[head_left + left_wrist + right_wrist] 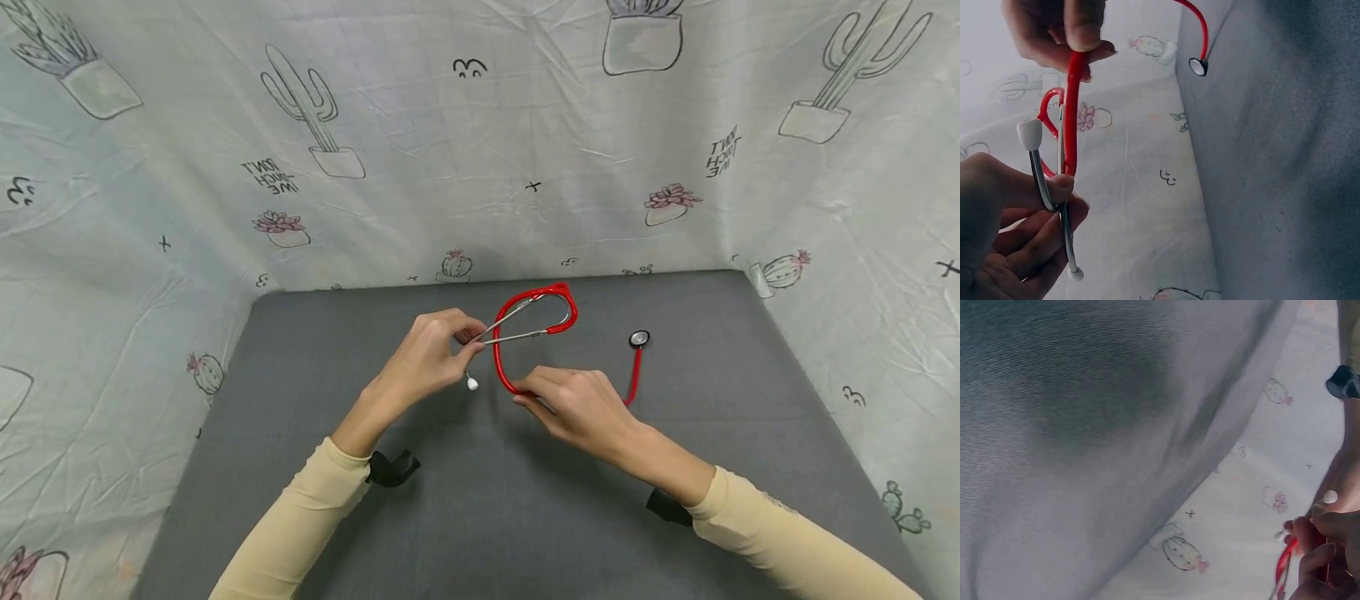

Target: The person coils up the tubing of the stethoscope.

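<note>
A stethoscope with red tubing [498,360] is held up over the grey table by both hands. My left hand [431,350] pinches its two metal ear tubes [513,337] between thumb and fingers, near where they cross. White eartips [1030,135] stick out past that grip on either side. With thumb and fingertips, my right hand [577,408] grips the red tube, which loops round behind the ear tubes. Beyond the right hand the tube runs on to the round chest piece [639,339], which hangs at the right.
A grey cloth-covered table [480,517] lies below the hands. White curtains [480,150] printed with cacti and succulents surround its back and sides. Dark straps [393,468] sit at the wrists.
</note>
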### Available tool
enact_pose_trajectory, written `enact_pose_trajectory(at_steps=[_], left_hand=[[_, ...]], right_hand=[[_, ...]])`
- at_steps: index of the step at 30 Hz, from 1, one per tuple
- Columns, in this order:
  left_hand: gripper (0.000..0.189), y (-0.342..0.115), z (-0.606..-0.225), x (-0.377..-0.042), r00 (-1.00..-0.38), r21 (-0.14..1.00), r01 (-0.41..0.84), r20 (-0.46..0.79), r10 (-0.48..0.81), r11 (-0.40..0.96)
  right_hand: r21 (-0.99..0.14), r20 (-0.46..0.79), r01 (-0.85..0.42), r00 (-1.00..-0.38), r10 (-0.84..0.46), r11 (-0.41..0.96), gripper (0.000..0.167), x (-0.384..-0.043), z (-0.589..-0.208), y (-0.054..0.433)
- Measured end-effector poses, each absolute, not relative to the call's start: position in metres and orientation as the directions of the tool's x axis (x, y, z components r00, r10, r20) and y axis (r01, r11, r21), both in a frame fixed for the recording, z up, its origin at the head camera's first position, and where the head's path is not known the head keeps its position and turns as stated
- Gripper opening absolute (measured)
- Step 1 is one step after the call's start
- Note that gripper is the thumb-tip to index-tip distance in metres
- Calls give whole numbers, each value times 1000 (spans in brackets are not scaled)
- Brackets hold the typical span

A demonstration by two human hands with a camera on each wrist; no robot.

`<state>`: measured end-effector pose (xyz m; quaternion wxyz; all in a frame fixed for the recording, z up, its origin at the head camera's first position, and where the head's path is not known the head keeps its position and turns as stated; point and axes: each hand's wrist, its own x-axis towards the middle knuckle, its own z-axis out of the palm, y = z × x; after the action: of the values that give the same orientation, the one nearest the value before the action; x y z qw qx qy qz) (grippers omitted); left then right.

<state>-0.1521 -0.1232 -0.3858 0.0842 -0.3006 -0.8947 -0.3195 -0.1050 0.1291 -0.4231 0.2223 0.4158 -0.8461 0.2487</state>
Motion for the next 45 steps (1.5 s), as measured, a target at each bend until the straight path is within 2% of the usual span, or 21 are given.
enact_pose_trajectory(at_steps=[12, 16, 23, 27, 31, 37, 41, 45], left_hand=[[12, -123, -391, -153, -835, 583, 542, 291, 467, 605], [12, -122, -392, -151, -820, 581, 553, 249, 516, 598], [12, -119, -394, -148, -795, 546, 565, 161, 585, 618], [12, -118, -398, -146, -761, 547, 591, 136, 634, 593], [12, -116, -403, -144, -721, 566, 625, 154, 676, 538], [11, -109, -404, -138, -656, 605, 667, 201, 728, 434], [10, -104, -400, -131, -606, 607, 705, 248, 756, 367], [11, -102, -397, -125, -590, 618, 714, 277, 758, 329]], right_hand=[[-335, 536, -828, -560, -632, 450, 14, -91, -405, 126], [-346, 494, -829, -559, -666, 439, 14, -89, -400, 126], [-397, 360, -789, -603, -712, 469, 13, -91, -379, 131], [-354, 345, -796, -599, -723, 490, 10, -100, -367, 135], [-360, 333, -788, -609, -720, 500, 12, -111, -355, 142], [-457, 284, -753, -629, -724, 474, 8, -130, -341, 152], [-593, 207, -690, -629, -750, 415, 8, -144, -337, 158], [-718, 98, -585, -622, -777, 378, 14, -158, -337, 167]])
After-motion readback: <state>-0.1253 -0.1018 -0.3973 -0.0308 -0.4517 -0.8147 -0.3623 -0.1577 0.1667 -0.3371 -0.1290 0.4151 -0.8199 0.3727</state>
